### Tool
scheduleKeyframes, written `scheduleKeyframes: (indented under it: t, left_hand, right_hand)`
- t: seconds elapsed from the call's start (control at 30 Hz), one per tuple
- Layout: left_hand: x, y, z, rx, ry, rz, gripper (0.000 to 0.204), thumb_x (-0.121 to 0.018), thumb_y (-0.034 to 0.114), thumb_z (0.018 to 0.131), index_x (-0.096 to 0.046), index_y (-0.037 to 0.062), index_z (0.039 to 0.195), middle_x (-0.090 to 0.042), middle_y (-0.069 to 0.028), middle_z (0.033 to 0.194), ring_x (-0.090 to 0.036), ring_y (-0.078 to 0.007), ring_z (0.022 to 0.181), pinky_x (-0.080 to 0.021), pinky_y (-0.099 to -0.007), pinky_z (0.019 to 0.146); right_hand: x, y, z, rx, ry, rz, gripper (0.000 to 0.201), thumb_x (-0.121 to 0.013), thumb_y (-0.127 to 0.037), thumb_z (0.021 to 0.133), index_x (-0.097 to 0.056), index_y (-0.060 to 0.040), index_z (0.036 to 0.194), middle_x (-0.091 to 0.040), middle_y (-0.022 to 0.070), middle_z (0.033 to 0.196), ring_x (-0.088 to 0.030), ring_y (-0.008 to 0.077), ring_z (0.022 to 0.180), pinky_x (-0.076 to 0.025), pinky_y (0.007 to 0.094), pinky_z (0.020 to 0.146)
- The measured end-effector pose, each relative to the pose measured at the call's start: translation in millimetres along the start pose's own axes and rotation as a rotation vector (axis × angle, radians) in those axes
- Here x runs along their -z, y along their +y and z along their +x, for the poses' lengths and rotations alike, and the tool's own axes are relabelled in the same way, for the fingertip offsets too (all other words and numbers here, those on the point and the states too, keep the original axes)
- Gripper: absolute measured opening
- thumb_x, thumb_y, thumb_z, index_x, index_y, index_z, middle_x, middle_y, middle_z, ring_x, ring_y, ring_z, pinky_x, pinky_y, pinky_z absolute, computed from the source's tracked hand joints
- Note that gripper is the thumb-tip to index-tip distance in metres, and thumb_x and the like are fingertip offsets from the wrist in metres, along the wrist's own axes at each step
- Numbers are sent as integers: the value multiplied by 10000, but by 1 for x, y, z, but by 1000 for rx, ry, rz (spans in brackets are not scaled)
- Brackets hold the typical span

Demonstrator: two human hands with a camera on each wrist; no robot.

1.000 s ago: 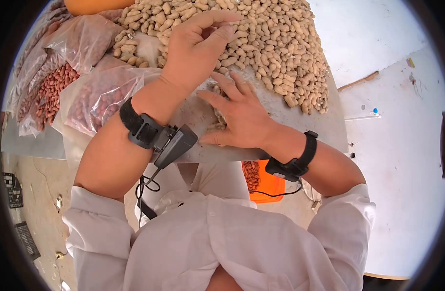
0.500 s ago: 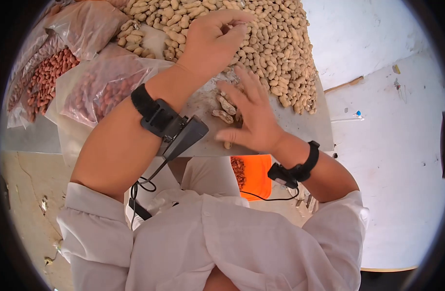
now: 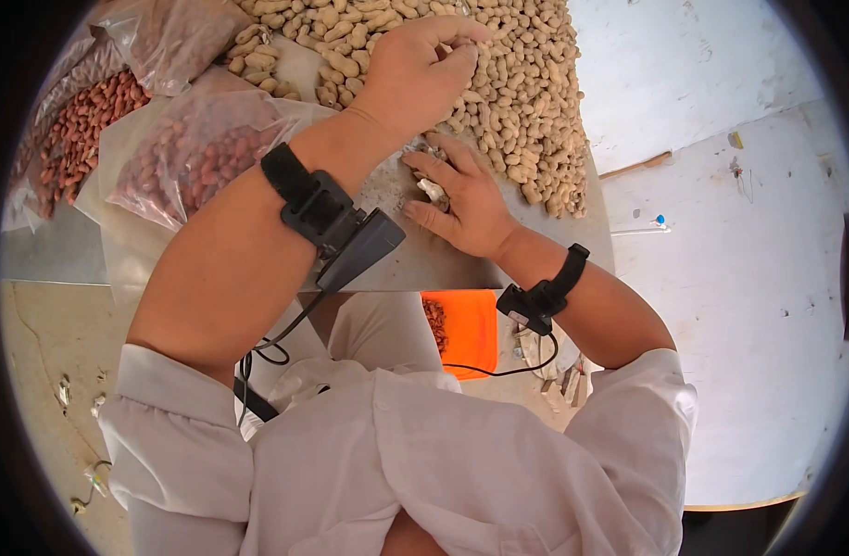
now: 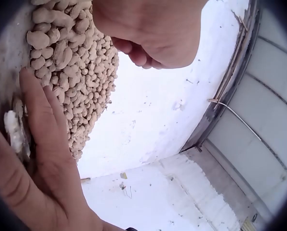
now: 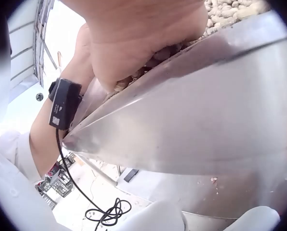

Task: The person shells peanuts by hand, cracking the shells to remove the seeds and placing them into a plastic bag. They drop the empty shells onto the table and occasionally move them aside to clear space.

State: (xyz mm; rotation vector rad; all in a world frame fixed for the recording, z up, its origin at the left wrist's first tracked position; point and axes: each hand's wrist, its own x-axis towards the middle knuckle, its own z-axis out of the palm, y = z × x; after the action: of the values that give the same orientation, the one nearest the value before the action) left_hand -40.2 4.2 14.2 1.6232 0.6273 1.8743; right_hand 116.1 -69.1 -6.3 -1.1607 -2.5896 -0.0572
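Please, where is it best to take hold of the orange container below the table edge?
Probably by the right rim of the orange container, with the right hand coming from the person's right: that edge lies exposed, while the tabletop covers the far side and the trouser leg seems to hide the left.

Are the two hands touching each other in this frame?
Apart. The left wrist view shows it: the left hand and the right hand have a plain gap between them, with piled peanuts visible through it.
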Motion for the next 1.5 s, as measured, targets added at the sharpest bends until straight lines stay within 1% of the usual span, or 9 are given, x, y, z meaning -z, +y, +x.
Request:
scheduleKeyframes:
  t: [0.07, 0.17, 0.37, 0.57, 0.87, 1.0, 1.07, 1.17, 1.5]
  left_hand:
    - [0, 2, 0, -15, 9, 6, 199, -542, 92, 872, -638, 55, 1043, -537, 49, 687, -429, -20, 588, -365, -191, 500]
    - [0, 2, 0, -5, 7, -7, 203, -541, 89, 870, -638, 53, 1044, -543, 47, 696, -437, -20, 589, -369, -190, 501]
    - [-1, 1, 0, -26, 9, 2, 206, -546, 91, 862, -643, 55, 1041, -546, 46, 704, -437, -16, 593, -370, -187, 510]
    - [3, 8, -2, 70, -57, -57, 207, -544, 91, 861, -643, 49, 1038, -529, 54, 698, -429, -18, 601, -361, -183, 517]
    - [3, 5, -2, 101, -61, -94, 215, -537, 85, 866, -636, 47, 1052, -517, 60, 696, -428, -13, 610, -362, -176, 524]
    - [3, 3, -3, 72, -58, -79, 212, -530, 101, 879, -640, 51, 1053, -519, 58, 702, -428, -15, 609, -349, -171, 526]
    - [5, 18, -1, 24, -84, -74, 214, -511, 46, 863, -606, -11, 1046, -570, -15, 790, -507, -75, 658, -418, -205, 591]
    - [4, 22, -1, 28, -78, -92, 204, -496, 24, 846, -593, -43, 1012, -592, -41, 816, -540, -98, 690, -448, -221, 629]
    - [2, 17, -2, 187, -94, -206, 175, -498, 25, 852, -601, -26, 984, -571, -10, 763, -500, -61, 651, -425, -204, 579]
  right_hand:
    - [0, 0, 2, 45, 58, 29, 419, -647, -338, 746, -586, -116, 1095, -493, 180, 1173, -470, 376, 1052, -386, 408, 915]
    - [-5, 7, 2, 89, 128, 54, 308, -660, -189, 711, -610, -95, 1000, -535, 139, 1050, -501, 323, 961, -420, 385, 840]
    - [-7, 6, -1, 44, 192, 78, 179, -631, -100, 681, -626, -75, 859, -551, 104, 925, -532, 293, 841, -452, 369, 737]
    - [-1, 10, 2, -49, 158, 143, 156, -635, -70, 638, -605, -80, 791, -561, 109, 856, -569, 305, 740, -478, 365, 646]
    - [1, 20, 5, -71, 112, 185, 167, -644, -73, 620, -606, -83, 783, -569, 112, 824, -574, 313, 754, -481, 362, 650]
    - [6, 21, 5, -103, 132, 220, 131, -619, -2, 651, -600, -35, 777, -562, 90, 777, -553, 231, 708, -459, 304, 653]
    - [7, 24, 5, -150, 88, 259, 125, -622, -3, 662, -601, -27, 782, -562, 88, 778, -551, 215, 709, -454, 299, 660]
    - [9, 28, 8, -179, 27, 280, 168, -652, -88, 623, -620, -76, 787, -576, 119, 803, -567, 306, 751, -468, 350, 659]
    - [8, 32, 7, -205, 47, 279, 165, -649, -91, 628, -626, -66, 789, -576, 127, 761, -564, 295, 712, -463, 348, 646]
